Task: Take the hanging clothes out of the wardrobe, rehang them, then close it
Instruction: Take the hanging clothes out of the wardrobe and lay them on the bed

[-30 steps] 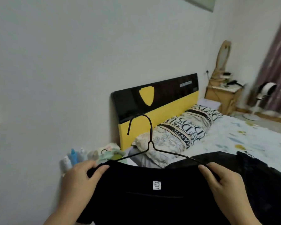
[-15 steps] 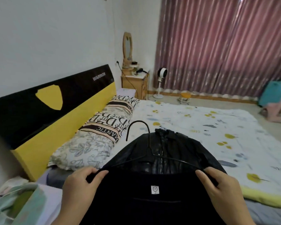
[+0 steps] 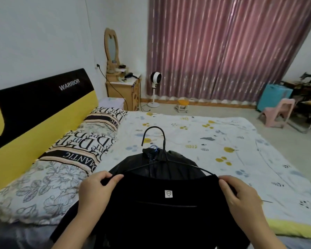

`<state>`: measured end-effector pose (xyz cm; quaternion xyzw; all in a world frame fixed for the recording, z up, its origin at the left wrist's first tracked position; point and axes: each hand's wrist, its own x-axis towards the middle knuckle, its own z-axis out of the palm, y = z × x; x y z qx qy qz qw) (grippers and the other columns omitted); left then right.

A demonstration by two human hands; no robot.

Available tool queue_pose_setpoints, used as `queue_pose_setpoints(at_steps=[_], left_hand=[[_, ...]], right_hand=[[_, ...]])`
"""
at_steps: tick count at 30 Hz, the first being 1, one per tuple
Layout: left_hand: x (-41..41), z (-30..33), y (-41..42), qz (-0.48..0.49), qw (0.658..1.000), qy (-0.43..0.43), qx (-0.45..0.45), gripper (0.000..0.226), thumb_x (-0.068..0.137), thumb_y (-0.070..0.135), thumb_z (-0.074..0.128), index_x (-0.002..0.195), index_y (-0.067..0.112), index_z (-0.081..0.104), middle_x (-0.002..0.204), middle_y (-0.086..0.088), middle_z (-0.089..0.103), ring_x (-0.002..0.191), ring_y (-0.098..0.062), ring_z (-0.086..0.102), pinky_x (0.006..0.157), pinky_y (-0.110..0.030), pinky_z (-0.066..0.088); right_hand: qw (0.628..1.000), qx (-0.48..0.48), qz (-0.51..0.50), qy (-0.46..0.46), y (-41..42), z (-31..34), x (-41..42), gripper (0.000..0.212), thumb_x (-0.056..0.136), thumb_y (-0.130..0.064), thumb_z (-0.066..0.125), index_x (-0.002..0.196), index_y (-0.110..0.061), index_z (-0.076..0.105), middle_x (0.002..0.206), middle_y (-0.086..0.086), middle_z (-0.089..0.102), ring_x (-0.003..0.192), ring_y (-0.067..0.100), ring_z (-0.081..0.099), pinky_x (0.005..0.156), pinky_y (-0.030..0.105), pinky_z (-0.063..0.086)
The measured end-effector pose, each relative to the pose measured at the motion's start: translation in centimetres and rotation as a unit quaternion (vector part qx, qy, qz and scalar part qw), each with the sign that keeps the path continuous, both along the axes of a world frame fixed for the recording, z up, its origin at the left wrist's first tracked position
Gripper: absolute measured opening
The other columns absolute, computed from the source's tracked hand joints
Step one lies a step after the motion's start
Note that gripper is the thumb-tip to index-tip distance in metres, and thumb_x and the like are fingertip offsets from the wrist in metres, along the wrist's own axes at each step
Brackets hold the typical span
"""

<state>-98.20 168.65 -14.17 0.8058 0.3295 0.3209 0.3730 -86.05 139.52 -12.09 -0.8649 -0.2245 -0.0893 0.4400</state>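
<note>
I hold a black shirt (image 3: 162,212) with a small white neck label over the bed's near edge. It hangs on a thin black wire hanger (image 3: 162,141) whose hook stands up above the collar. My left hand (image 3: 95,193) grips the shirt's left shoulder and my right hand (image 3: 241,196) grips the right shoulder, both over the hanger's arms. Behind the shirt a shiny black jacket (image 3: 160,164) lies on the bed, partly hidden. The wardrobe is out of view.
The bed (image 3: 223,144) has a white patterned sheet, printed pillows (image 3: 75,150) and a black-and-yellow headboard (image 3: 34,108). Beyond stand a wooden nightstand (image 3: 122,90) with a mirror, a white fan (image 3: 155,90), pink curtains (image 3: 223,47), a pink stool (image 3: 278,112) and a blue suitcase (image 3: 273,96).
My view has swung right, from the wall and headboard to the bed and curtains. Both hands have kept their grip on the shirt's shoulders, now held over the black jacket.
</note>
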Motion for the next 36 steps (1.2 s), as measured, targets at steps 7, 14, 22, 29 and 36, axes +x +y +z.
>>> queue_pose_setpoints(at_steps=[7,14,22,29,36], left_hand=[[6.8,-1.1,2.1,0.001,1.000,0.023,-0.018,0.023,0.076,0.031,0.073,0.066,0.013,0.065,0.065,0.002,0.062,0.062,-0.009,0.052,0.057,-0.018,0.037],[15.7,-3.2,7.3,-0.028,0.998,0.046,-0.024,0.024,0.077,0.034,0.072,0.065,0.015,0.066,0.063,0.000,0.064,0.064,-0.014,0.057,0.060,-0.026,0.041],[28.0,-6.4,15.5,-0.087,0.992,0.089,-0.033,0.023,0.080,0.034,0.069,0.064,0.020,0.062,0.062,0.005,0.062,0.064,-0.009,0.056,0.059,-0.021,0.039],[37.2,-13.4,21.8,-0.146,0.976,0.163,0.002,0.023,0.085,0.032,0.064,0.065,0.021,0.059,0.062,0.004,0.060,0.063,-0.009,0.055,0.059,-0.026,0.040],[43.7,-23.1,25.4,-0.112,0.973,0.201,0.008,0.028,0.089,0.031,0.060,0.065,0.017,0.056,0.059,0.002,0.058,0.059,-0.011,0.053,0.056,-0.027,0.037]], right_hand=[[0.998,-0.065,-0.007,0.009,2.7,-1.6,7.4,0.005,0.086,-0.009,0.063,0.089,-0.012,0.066,0.082,-0.003,0.063,0.084,0.019,0.059,0.073,0.027,0.040],[0.994,-0.094,-0.050,0.003,8.0,-3.7,15.3,0.010,0.090,-0.011,0.059,0.080,-0.015,0.057,0.078,0.003,0.061,0.077,0.022,0.055,0.069,0.034,0.042],[0.987,-0.116,-0.113,0.006,16.4,-7.1,27.2,0.008,0.090,-0.009,0.057,0.084,-0.007,0.061,0.075,-0.003,0.052,0.074,0.019,0.048,0.065,0.030,0.031],[0.976,-0.174,-0.128,0.028,22.4,-13.5,37.0,0.008,0.090,-0.010,0.057,0.088,-0.007,0.064,0.080,0.004,0.059,0.081,0.028,0.053,0.070,0.037,0.038],[0.940,-0.322,-0.101,0.052,26.8,-23.8,40.0,0.049,0.075,-0.015,0.075,0.119,-0.001,0.059,0.115,0.019,0.062,0.106,0.039,0.060,0.085,0.048,0.052]])
